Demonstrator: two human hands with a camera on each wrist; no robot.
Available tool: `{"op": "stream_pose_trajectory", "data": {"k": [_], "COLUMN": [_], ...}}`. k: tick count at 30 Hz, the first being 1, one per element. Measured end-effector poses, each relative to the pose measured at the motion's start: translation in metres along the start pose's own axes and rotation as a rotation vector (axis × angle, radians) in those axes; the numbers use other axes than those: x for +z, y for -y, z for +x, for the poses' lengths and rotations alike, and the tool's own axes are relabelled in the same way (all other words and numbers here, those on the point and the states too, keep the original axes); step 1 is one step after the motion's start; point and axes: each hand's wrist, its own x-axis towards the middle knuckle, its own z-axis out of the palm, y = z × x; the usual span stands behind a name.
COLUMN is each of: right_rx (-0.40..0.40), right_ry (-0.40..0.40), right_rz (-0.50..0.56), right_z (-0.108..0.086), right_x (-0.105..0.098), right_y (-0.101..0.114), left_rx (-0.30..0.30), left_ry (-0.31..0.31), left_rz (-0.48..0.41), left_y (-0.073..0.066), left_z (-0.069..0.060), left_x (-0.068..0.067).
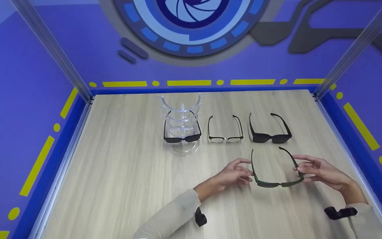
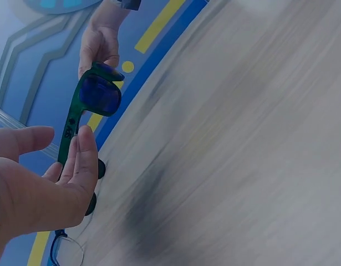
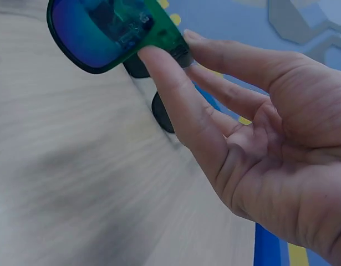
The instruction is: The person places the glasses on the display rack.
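Green-framed sunglasses are held above the table at right, temples unfolded and pointing away, lenses nearest the person. My left hand pinches the left temple between thumb and fingers, its index finger extended. On the other side, my right hand grips the right temple close to the lens corner, with the thumb on one face and fingers behind. Blue-purple reflections show on the lenses in both wrist views.
Behind, black sunglasses and thin-framed clear glasses lie unfolded on the wooden table. Farther left stands a transparent display stand, with dark sunglasses at its lower part. Blue panels enclose the back and sides.
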Motion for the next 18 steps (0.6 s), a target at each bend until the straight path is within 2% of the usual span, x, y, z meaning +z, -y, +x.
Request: {"op": "stream_pose_trajectory", "data": {"k": [5,10,18], "right_rx": [0.001,0.005,0.025], "right_ry": [0.005,0.009,-0.023], "right_rz": [-0.021,-0.025,-0.050], "right_z": [0.007,0.017,0.032], "right_x": [0.011,0.023,0.046], "right_y": [0.005,0.010,0.016], "left_rx": [0.001,0.027,0.033], "left_ry": [0.000,-0.006,-0.014], "left_rz": [-0.004,-0.005,-0.035], "left_y": [-0.008,-0.015,-0.017], "left_z": [-0.013,-0.025,-0.042], "left_x": [-0.010,-0.022,-0.040]}}
